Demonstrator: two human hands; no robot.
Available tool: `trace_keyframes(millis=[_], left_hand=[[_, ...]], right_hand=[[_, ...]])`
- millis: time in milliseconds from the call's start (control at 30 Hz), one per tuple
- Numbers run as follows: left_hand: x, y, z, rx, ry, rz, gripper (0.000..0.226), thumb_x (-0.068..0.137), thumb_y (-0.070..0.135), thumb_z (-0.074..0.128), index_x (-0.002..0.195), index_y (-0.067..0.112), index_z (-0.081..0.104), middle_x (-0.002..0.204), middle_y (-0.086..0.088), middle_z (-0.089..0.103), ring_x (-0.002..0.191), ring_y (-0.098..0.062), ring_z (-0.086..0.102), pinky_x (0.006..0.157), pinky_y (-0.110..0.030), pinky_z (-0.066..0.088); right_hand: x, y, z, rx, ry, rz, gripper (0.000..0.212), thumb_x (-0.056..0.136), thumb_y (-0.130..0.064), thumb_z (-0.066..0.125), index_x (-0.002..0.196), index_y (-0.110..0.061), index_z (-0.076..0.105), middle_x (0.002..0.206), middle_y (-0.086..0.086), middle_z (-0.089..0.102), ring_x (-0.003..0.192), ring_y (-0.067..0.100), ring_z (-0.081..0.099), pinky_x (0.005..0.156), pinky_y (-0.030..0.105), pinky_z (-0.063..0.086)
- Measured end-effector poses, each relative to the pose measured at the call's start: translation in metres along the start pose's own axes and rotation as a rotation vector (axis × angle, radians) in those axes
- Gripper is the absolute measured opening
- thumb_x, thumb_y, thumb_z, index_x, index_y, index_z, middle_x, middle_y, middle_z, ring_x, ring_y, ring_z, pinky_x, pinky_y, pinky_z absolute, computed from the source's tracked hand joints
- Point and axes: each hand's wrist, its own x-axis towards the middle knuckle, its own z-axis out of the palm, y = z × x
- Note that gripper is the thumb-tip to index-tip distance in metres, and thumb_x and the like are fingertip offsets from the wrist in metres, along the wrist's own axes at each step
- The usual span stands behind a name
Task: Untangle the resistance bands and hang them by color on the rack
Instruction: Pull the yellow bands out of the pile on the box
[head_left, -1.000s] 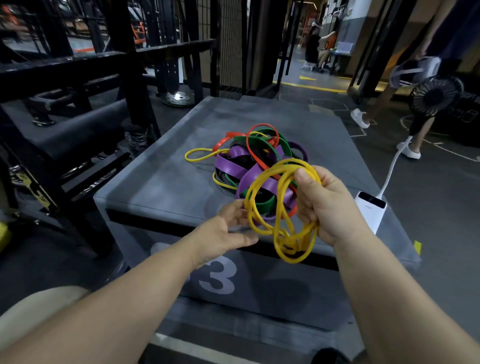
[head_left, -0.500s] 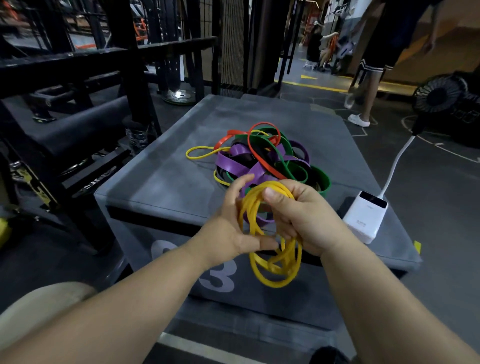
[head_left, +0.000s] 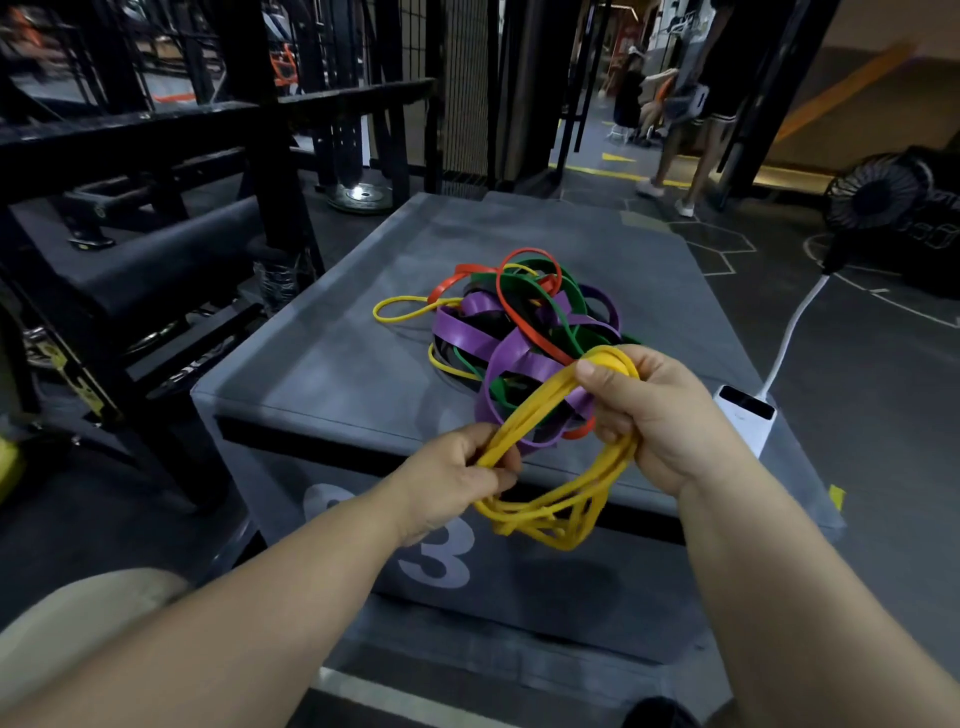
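Both hands are on the thin yellow rubber resistance band (head_left: 566, 519), which is bunched into several loops. Left hand (head_left: 452, 478): fingers (head_left: 496, 465) curled, pinching the strands at the lower left end. Right hand (head_left: 660, 410): clenched round the other end, thumb on top, a yellow fold sticking out above the fist. The upper strands run diagonally from the left fingers up to the right thumb. The rest sags in a loose loop below and between the hands, in front of the front face of the grey padded box (head_left: 337, 374) marked with a white "3". The held band is in the air at the box's near edge, just in front of the tangled pile of purple, green, orange, black and yellow bands (head_left: 519, 332) on the box top. Can't tell if it's linked to the pile. Another yellow loop (head_left: 400, 309) pokes out of the pile's left side. A white power bank (head_left: 745, 415) sits at the box's right edge, near the right hand.
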Motion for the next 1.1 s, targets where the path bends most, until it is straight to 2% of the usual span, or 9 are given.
trace_keyframes(millis=[133,300,400,567,667,800,933,1033,1100], left_hand=[[0.001,0.002,0.001,-0.051,-0.028,0.018,0.019,0.091,-0.004,0.055,0.084,0.013,0.056,0.067,0.010,0.059,0.065,0.001,0.057,0.066,-0.014,0.044],[0.002,0.000,0.000,-0.068,-0.049,0.049,0.012,0.090,0.004,0.063,0.087,0.014,0.057,0.072,0.005,0.053,0.063,-0.002,0.050,0.062,-0.016,0.043],[0.004,-0.004,-0.003,-0.100,-0.049,0.005,0.014,0.081,0.017,0.069,0.084,0.014,0.056,0.075,-0.006,0.052,0.066,-0.012,0.049,0.062,-0.024,0.042],[0.009,-0.008,-0.010,0.243,0.130,-0.046,0.021,0.089,0.029,0.067,0.076,0.022,0.053,0.062,0.006,0.046,0.058,-0.009,0.043,0.060,-0.028,0.036],[0.007,-0.006,-0.008,0.400,0.192,-0.032,0.024,0.088,0.038,0.065,0.076,0.022,0.050,0.061,0.006,0.049,0.056,-0.009,0.045,0.055,-0.025,0.037],[0.005,-0.006,-0.003,0.448,0.192,0.017,0.016,0.091,0.028,0.062,0.094,0.014,0.056,0.082,-0.013,0.065,0.077,-0.028,0.062,0.070,-0.040,0.049],[0.006,-0.004,-0.001,0.532,0.167,0.040,0.007,0.091,0.022,0.057,0.095,0.019,0.053,0.074,0.000,0.058,0.073,-0.021,0.058,0.061,-0.028,0.044],[0.007,-0.006,-0.002,0.580,0.173,0.030,0.007,0.093,0.026,0.056,0.098,0.022,0.053,0.078,0.000,0.059,0.078,-0.021,0.059,0.067,-0.031,0.045],[0.008,-0.008,-0.003,0.580,0.191,0.020,0.012,0.093,0.032,0.056,0.100,0.023,0.053,0.084,-0.003,0.063,0.081,-0.021,0.060,0.070,-0.033,0.046]], right_hand=[[0.001,-0.001,-0.009,-0.192,0.183,-0.047,0.032,0.059,-0.037,0.088,0.070,-0.015,0.068,0.053,0.001,0.051,0.050,0.016,0.044,0.054,0.032,0.040],[0.001,0.003,-0.004,-0.321,0.381,-0.132,0.043,0.060,-0.048,0.080,0.070,-0.008,0.068,0.063,0.008,0.053,0.059,0.017,0.048,0.054,0.032,0.041],[0.002,0.003,-0.004,-0.287,0.401,-0.133,0.034,0.056,-0.050,0.079,0.062,-0.018,0.068,0.060,0.005,0.052,0.057,0.018,0.047,0.052,0.031,0.040],[0.005,0.007,-0.006,-0.347,0.396,-0.108,0.050,0.064,-0.046,0.083,0.074,-0.001,0.064,0.063,0.007,0.052,0.060,0.018,0.046,0.055,0.033,0.040],[0.006,0.004,-0.003,-0.252,0.382,-0.074,0.037,0.064,-0.042,0.081,0.068,-0.011,0.061,0.065,0.006,0.051,0.063,0.019,0.047,0.055,0.029,0.044],[0.008,0.004,0.001,0.102,0.327,-0.034,0.029,0.062,-0.034,0.075,0.073,-0.012,0.059,0.067,0.006,0.059,0.066,0.026,0.056,0.064,0.038,0.049],[0.011,0.007,0.005,0.379,0.300,-0.003,0.024,0.067,-0.026,0.071,0.082,-0.008,0.064,0.077,0.008,0.068,0.076,0.024,0.065,0.071,0.038,0.056],[0.009,0.008,0.010,0.473,0.254,0.007,0.014,0.072,-0.025,0.066,0.072,-0.013,0.074,0.076,0.004,0.070,0.086,0.027,0.067,0.083,0.043,0.052],[0.007,0.009,0.013,0.515,0.198,0.000,0.022,0.078,-0.024,0.061,0.064,-0.015,0.077,0.082,0.005,0.073,0.094,0.030,0.069,0.089,0.047,0.051]])
